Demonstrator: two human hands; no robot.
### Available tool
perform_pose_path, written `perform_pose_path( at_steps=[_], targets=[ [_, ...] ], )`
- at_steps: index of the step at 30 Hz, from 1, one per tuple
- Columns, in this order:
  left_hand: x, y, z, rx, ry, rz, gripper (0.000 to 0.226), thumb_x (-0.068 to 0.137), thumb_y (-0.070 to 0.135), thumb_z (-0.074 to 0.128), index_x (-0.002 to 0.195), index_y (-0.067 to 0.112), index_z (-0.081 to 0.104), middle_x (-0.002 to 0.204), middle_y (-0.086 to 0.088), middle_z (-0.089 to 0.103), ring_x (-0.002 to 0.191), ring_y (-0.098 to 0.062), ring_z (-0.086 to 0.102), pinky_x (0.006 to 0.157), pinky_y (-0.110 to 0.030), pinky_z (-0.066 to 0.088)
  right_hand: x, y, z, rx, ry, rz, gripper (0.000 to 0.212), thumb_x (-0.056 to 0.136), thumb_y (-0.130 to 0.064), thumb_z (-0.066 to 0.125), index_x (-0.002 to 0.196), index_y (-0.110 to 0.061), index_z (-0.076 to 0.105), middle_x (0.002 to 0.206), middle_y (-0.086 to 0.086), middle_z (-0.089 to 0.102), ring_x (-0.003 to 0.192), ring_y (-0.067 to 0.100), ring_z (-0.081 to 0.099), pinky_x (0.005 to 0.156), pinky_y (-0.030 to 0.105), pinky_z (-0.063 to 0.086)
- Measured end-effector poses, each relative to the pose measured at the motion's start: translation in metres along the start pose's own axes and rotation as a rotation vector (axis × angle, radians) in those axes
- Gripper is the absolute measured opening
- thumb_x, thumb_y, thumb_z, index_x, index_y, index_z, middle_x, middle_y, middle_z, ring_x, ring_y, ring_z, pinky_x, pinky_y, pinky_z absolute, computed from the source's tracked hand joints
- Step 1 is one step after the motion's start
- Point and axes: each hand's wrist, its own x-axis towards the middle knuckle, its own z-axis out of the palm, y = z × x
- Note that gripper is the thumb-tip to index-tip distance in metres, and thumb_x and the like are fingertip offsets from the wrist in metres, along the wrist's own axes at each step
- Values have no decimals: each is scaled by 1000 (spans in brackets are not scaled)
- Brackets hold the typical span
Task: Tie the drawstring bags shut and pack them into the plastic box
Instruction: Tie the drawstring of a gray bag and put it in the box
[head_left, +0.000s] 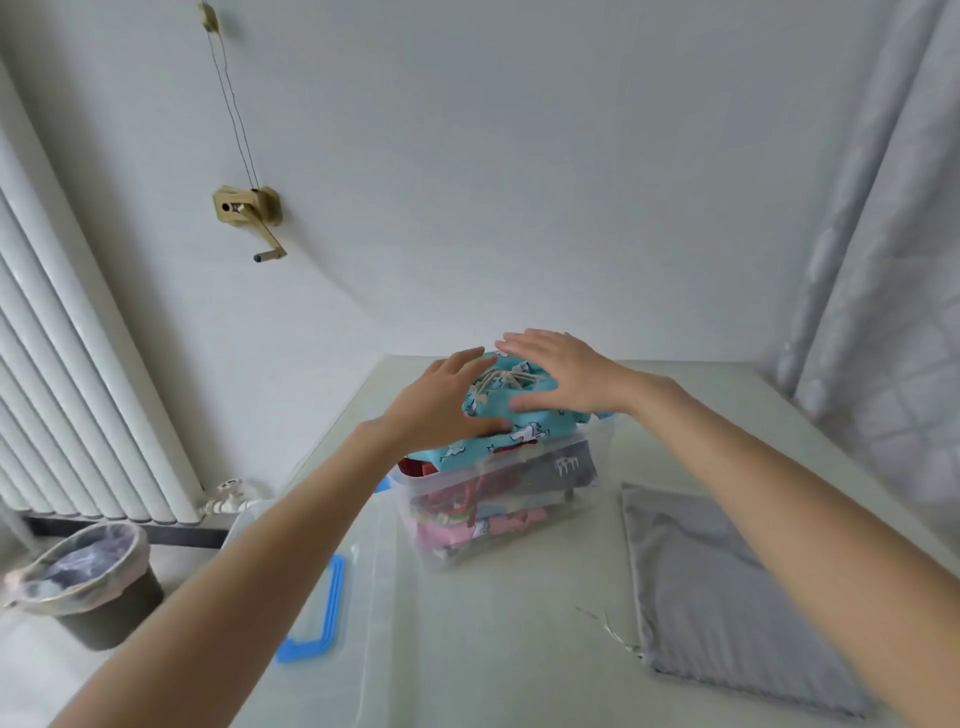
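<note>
A clear plastic box (584, 480) stands on the pale table, filled with several bags in red, pink and grey. On top lies a turquoise drawstring bag (540, 428) with white animal prints; its cream cord (506, 379) is tied at the mouth, and the bag bulges above the box rim. My left hand (441, 400) presses flat on the bag's left side with straight fingers. My right hand (558, 371) presses flat on its right and far side. A flat grey drawstring bag (727, 597) lies on the table to the right of the box.
The clear box lid with a blue latch (317, 608) lies on the table at the near left. On the floor to the left, a lined waste bin (88, 582) stands beside a white radiator (78, 389). A curtain (883, 260) hangs at the right.
</note>
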Motion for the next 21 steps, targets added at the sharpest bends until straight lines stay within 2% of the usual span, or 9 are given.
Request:
perform_pose_path(
  at_steps=[2, 4, 7, 10, 12, 15, 18, 21],
  targets=[
    [11, -4, 4, 152, -85, 7, 92, 75, 66, 57, 148, 27, 16, 156, 9, 13, 142, -17, 16, 112, -38, 27, 7, 4, 6, -234, -131, 10, 91, 81, -68, 47, 150, -29, 3, 159, -9, -1, 145, 13, -5, 117, 47, -2],
    [18, -7, 8, 228, -136, -14, 93, 76, 66, 57, 149, 25, 15, 156, 8, 16, 141, -17, 20, 109, -38, 31, 17, 7, 13, -346, -223, 22, 95, 81, -70, 45, 150, -27, -3, 159, -9, -4, 146, 13, -7, 116, 51, -4],
    [20, -8, 20, 243, -200, -45, 87, 79, 61, 58, 147, 25, 17, 152, 5, 27, 134, -19, 34, 100, -38, 40, 28, 10, 25, -354, -332, 74, 90, 84, -61, 52, 150, -28, 1, 158, -8, 7, 146, 13, 4, 115, 54, -5],
    [20, -11, 33, 263, -261, -16, 77, 86, 51, 55, 147, 25, 17, 151, 3, 30, 134, -19, 35, 99, -38, 41, 34, 15, 31, -341, -399, 89, 84, 86, -52, 58, 149, -32, 7, 157, -9, 17, 144, 15, 16, 114, 55, -4],
    [21, -16, 30, 204, -239, -32, 80, 82, 59, 55, 147, 27, 19, 150, 3, 32, 132, -20, 37, 100, -39, 40, 33, 18, 26, -282, -353, 67, 89, 80, -59, 60, 149, -31, 10, 156, -7, 20, 143, 18, 19, 115, 53, 2],
    [18, -20, 19, 100, -186, -74, 80, 77, 67, 54, 144, 34, 26, 146, 5, 39, 128, -20, 41, 99, -39, 39, 24, 23, 16, -25, -209, 47, 89, 76, -59, 65, 148, -29, 22, 153, -5, 28, 139, 17, 27, 113, 38, 19],
    [13, -18, 11, 30, -63, -82, 60, 84, 61, 49, 138, 35, 38, 137, 8, 50, 122, -18, 49, 95, -38, 42, 12, 24, 9, 209, -74, 51, 66, 83, -55, 59, 139, -28, 40, 146, -6, 40, 134, 14, 35, 109, 33, 27],
    [5, -7, 4, 9, 189, -35, 40, 92, 51, 46, 127, 33, 51, 118, 15, 63, 106, -12, 58, 86, -31, 46, -5, 17, 4, 279, 192, 51, 42, 89, -46, 54, 125, -25, 56, 126, -7, 59, 117, 11, 52, 103, 35, 39]
  ],
)
